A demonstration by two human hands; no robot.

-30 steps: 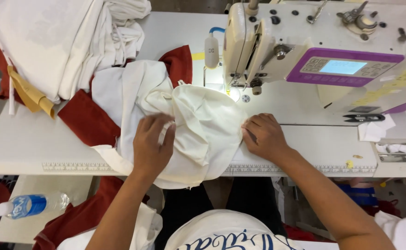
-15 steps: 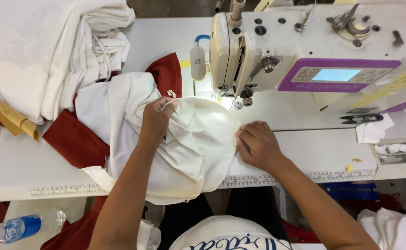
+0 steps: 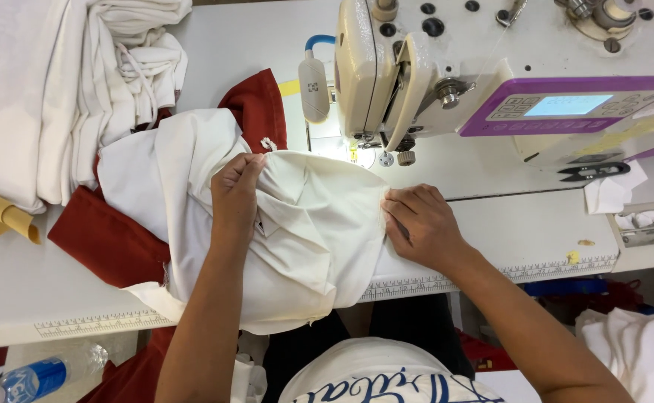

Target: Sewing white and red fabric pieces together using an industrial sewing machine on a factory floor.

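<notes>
Head view: white fabric piece (image 3: 319, 231) lies on the bench (image 3: 506, 231), just in front of the sewing machine (image 3: 446, 82). Looks soft, light, floppy; best held at edges. Left hand (image 3: 235, 190) pinches its top edge, fingers closed. Right hand (image 3: 420, 224) presses the right edge, fingers mostly flat.

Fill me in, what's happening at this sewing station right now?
A person sits at a white table with an industrial sewing machine. The left hand pinches the top edge of a cream fabric piece, while the right hand presses its right edge flat, just in front of the machine's needle area. Dark red fabric lies underneath, and a pile of white cloth sits at the far left. A water bottle lies below the table.
</notes>
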